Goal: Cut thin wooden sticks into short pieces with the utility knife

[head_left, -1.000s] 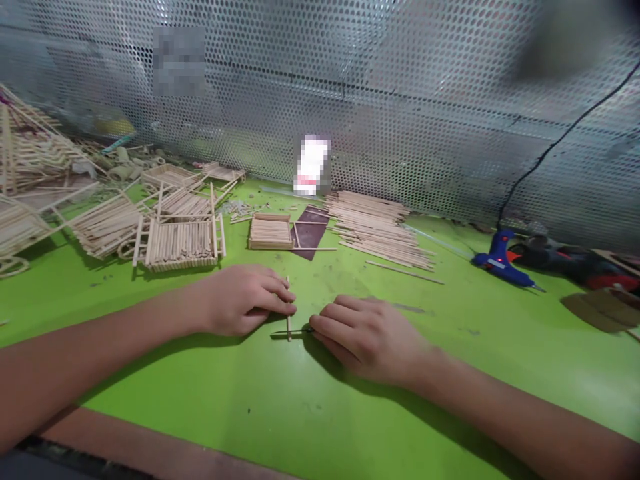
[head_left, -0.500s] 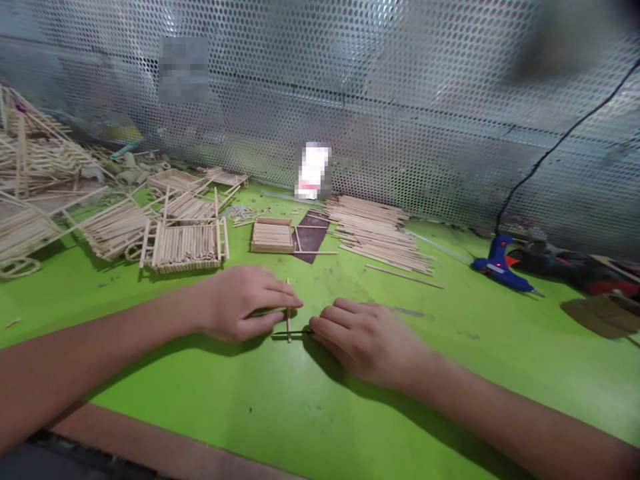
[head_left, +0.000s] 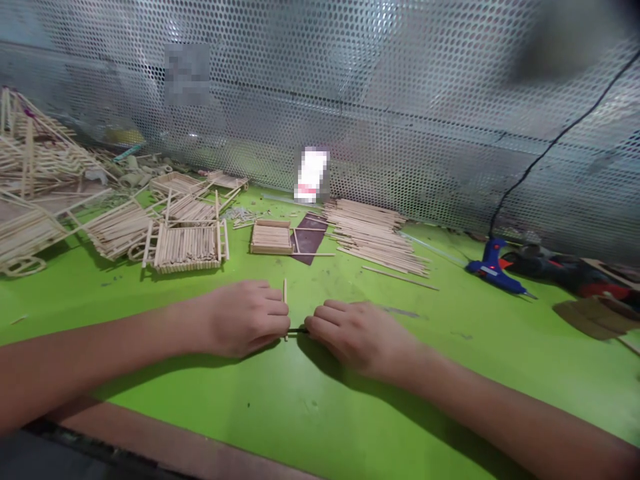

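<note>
On the green table a thin wooden stick (head_left: 285, 291) points away from me, its middle covered by the fingers of my left hand (head_left: 250, 319). Those fingers are curled and pressed together on the stick. My right hand (head_left: 357, 335) is closed on a thin dark tool (head_left: 299, 331), whose tip side reaches left across the stick near its close end and passes under my left fingertips. A narrow gap separates the two hands.
Small stick-built carts (head_left: 187, 247) and frames crowd the left. Behind my hands lie a little stick tray (head_left: 271, 237), a dark sheet (head_left: 311, 248) and a pile of loose sticks (head_left: 375, 233). A blue glue gun (head_left: 495, 270) rests at the right, below a perforated metal wall (head_left: 400, 87).
My left fingers, stretched out before, have curled in and come down over the stick and the tool's tip. My right hand has hardly moved.
</note>
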Available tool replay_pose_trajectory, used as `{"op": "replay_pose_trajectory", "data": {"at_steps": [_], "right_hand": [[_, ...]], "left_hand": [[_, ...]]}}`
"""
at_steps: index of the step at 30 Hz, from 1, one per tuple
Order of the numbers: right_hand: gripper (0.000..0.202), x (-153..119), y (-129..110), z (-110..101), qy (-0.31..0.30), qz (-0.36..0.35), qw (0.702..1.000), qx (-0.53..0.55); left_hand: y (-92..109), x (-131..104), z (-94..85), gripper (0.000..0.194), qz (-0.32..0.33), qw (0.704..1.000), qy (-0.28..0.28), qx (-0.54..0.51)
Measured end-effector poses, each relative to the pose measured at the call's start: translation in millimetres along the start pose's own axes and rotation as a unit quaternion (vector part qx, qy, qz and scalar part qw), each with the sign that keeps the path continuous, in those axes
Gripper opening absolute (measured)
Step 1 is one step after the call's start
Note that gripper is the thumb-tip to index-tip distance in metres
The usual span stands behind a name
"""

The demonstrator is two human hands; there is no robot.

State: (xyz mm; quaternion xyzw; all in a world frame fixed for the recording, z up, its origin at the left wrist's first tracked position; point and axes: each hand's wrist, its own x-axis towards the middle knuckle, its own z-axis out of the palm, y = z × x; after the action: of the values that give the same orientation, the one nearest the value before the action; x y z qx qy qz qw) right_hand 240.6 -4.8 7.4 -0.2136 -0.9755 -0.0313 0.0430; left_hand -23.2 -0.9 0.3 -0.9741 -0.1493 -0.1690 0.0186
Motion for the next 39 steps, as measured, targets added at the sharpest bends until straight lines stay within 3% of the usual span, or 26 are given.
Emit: {"op": "replay_pose_trajectory", "data": {"at_steps": [10, 15, 18, 20, 28, 39], "right_hand": [[0.005, 10.8, -5.0, 3.5, -0.007, 0.003, 1.000, -0.010], [0.003, 9.7, -5.8, 3.7, -0.007, 0.003, 1.000, -0.028], [0.005, 8.8, -6.6, 4.1, -0.005, 0.004, 0.999, -0.033], [0.005, 8.5, -7.0, 3.7, -0.005, 0.006, 0.999, -0.032], [0.007, 11.8, -6.3, 3.2, -0.002, 0.002, 1.000, -0.020], [0.010, 19.5, -7.7, 5.1, 0.011, -0.009, 1.000, -0.025]], "left_hand": [[-1.9, -11.2, -6.2, 0.022, 0.001, 1.000, 0.002, 0.012], [2.6, -16.9, -8.0, 0.017, -0.078, 0.997, -0.003, 0.009], [6.0, -18.1, -9.6, 0.037, -0.116, 0.993, 0.008, -0.017], [7.2, -19.4, -9.3, 0.044, -0.108, 0.993, 0.014, -0.038], [3.1, -27.5, -3.2, 0.040, -0.105, 0.992, -0.008, -0.063], [4.0, -29.8, -4.8, 0.036, -0.098, 0.993, 0.033, -0.056]]}}
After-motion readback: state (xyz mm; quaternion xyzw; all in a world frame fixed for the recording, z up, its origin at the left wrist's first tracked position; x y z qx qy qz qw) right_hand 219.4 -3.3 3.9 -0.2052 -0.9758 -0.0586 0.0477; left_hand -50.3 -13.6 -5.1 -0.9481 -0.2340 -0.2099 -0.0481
